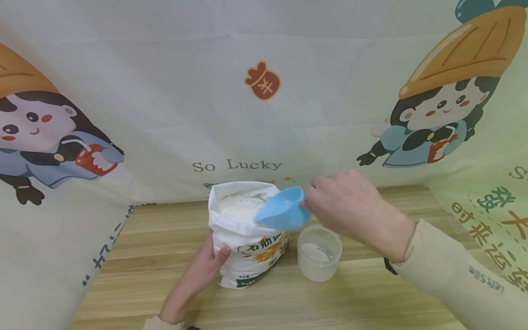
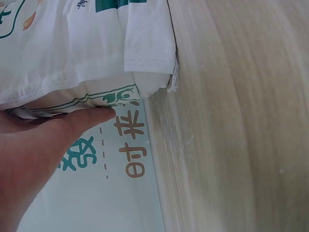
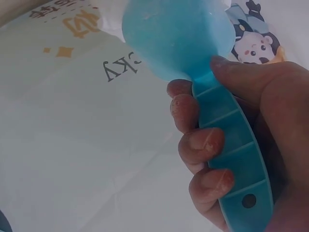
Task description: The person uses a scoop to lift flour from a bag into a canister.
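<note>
My right hand (image 1: 348, 211) grips a blue plastic scoop (image 1: 286, 208), its fingers wrapped around the ribbed handle (image 3: 234, 140) in the right wrist view. The scoop's tip points down into the mouth of an open white flour bag (image 1: 237, 233), over the white flour (image 1: 241, 208) inside. With the thumb on its near side, my left hand (image 1: 208, 259) holds the bag at its left; the other fingers are hidden behind it. Right of the bag stands a clear round tub (image 1: 319, 268) with some white flour in the bottom, below the right hand.
The wood-grain table (image 1: 136, 266) carries the bag and tub. A printed cloth (image 1: 173, 101) with cartoon figures and lettering hangs close behind the table and along both sides.
</note>
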The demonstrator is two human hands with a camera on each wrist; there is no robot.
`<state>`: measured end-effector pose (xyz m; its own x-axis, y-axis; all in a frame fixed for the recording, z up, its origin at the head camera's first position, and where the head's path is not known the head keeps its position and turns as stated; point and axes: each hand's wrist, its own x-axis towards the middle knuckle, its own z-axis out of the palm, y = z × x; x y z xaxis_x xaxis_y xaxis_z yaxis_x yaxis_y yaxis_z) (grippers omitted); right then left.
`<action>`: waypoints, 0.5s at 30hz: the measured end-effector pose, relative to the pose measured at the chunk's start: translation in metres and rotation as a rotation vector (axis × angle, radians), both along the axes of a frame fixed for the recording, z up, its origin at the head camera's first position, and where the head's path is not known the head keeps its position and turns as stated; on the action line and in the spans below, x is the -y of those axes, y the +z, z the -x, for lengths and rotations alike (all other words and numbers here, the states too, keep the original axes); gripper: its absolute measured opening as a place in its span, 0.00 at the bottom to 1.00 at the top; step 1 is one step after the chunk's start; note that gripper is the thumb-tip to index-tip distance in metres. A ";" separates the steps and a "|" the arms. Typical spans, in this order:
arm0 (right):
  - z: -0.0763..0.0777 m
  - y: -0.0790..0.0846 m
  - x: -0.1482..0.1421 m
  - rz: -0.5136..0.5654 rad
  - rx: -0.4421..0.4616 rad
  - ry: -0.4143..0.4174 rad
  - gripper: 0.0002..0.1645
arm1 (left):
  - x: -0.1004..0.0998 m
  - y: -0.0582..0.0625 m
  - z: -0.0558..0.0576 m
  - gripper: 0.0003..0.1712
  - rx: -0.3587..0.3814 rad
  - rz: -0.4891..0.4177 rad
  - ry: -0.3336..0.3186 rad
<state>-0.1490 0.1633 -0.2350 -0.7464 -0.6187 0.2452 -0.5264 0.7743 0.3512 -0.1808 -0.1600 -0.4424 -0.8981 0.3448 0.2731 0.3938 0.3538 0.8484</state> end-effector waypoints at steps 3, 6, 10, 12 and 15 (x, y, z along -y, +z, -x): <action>-0.001 0.000 0.002 0.009 -0.003 0.009 0.23 | 0.000 0.000 0.000 0.52 -0.005 -0.005 -0.003; -0.002 0.001 0.005 0.006 0.010 0.001 0.22 | 0.000 0.000 0.001 0.51 -0.010 -0.009 -0.010; -0.003 0.003 0.011 -0.021 0.041 -0.012 0.13 | 0.000 0.000 0.001 0.51 -0.014 -0.008 -0.015; -0.003 0.004 0.014 -0.037 0.053 -0.016 0.11 | 0.000 0.000 0.001 0.51 -0.015 -0.004 -0.014; -0.002 0.004 0.019 -0.048 0.055 -0.014 0.17 | 0.000 0.000 0.000 0.51 -0.013 0.004 -0.007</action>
<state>-0.1469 0.1444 -0.2309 -0.7665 -0.6183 0.1739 -0.5354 0.7646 0.3588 -0.1807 -0.1603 -0.4426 -0.8921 0.3523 0.2831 0.4071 0.3545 0.8418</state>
